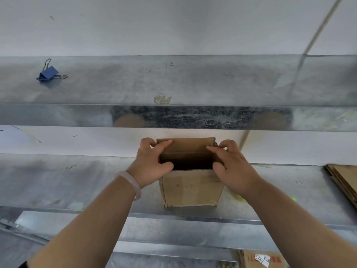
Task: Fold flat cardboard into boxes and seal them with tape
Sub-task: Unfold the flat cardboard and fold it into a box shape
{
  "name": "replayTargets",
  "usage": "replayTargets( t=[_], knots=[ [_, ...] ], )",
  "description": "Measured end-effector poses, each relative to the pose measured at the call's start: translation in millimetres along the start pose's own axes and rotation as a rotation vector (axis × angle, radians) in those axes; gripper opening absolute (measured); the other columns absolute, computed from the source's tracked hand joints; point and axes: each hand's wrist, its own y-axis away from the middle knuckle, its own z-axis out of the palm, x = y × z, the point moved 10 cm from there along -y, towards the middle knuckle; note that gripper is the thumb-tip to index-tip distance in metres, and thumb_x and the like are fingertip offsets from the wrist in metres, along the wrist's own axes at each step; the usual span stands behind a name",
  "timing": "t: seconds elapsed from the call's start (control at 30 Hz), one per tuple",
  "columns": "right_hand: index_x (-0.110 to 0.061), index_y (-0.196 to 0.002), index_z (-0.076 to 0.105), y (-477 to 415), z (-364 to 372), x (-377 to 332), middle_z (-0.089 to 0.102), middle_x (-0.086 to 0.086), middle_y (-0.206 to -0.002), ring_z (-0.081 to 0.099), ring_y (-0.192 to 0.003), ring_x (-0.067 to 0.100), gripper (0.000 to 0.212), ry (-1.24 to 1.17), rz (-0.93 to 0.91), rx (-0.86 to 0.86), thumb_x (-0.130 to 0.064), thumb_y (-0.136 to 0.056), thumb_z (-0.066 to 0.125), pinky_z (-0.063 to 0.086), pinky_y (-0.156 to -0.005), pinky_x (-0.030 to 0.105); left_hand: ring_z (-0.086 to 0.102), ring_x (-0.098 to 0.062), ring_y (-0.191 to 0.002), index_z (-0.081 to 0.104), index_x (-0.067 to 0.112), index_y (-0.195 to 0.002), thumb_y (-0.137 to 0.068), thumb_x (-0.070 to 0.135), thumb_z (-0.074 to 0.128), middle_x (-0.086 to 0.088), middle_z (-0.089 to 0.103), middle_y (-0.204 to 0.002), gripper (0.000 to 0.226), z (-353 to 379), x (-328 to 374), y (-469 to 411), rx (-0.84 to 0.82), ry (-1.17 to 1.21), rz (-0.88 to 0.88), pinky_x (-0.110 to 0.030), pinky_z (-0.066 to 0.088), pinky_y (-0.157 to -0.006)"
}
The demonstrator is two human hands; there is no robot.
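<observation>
Item: box, standing upright on the metal surface near its front edge, mouth open upward.
Left hand: curled over the box's left top edge, fingers on the far corner, thumb at the near rim; gripping the box.
Right hand: curled over the right top edge in the same way; gripping the box.
Flaps: rear flap stands upright behind the opening; the side flaps are hidden under the hands and their position cannot be told.
Step in hand: judged to be squaring the erected box and starting to close its top. The mouth is not yet covered and no seal shows on it.
Next move: likely calls for pressing the side flaps inward and level, then bringing the rear flap down over them, with the body held square so the edges meet.
Tape: no roll or dispenser in view. It will have to be fetched before sealing.
Stock: flat cardboard stacked at the right end of the surface, well apart from the box.
Other: blue clip on the shelf above; bracelet on the left wrist.
</observation>
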Motion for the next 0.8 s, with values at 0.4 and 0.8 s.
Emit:
replayTargets(
  t=[0.4,0.8],
  knots=[
    [-0.045,-0.123,0.049,10.0,17.8,0.8,0.052,-0.022,-0.125,0.047,-0.116,0.001,0.043,-0.173,-0.052,-0.147,-0.054,-0.083,0.064,0.04,-0.093,0.016,0.033,-0.007,-0.132,0.024,0.046,-0.145,-0.082,0.072,0.046,0.018,0.03,-0.147,0.072,16.1,-1.4,17.9,-0.126,0.124,0.115,-0.033,0.036,-0.108],
    [-0.049,-0.144,0.024,11.4,10.6,30.8,0.041,-0.019,-0.135,0.053,-0.116,-0.001,0.096,-0.473,0.029,0.181,-0.022,-0.074,0.084,0.051,-0.09,0.021,0.049,-0.001,-0.111,0.034,0.042,-0.136,-0.076,0.033,0.079,0.014,0.036,-0.132,0.075,4.3,-26.6,24.8,0.248,0.316,0.075,-0.018,0.054,-0.081]
  ],
)
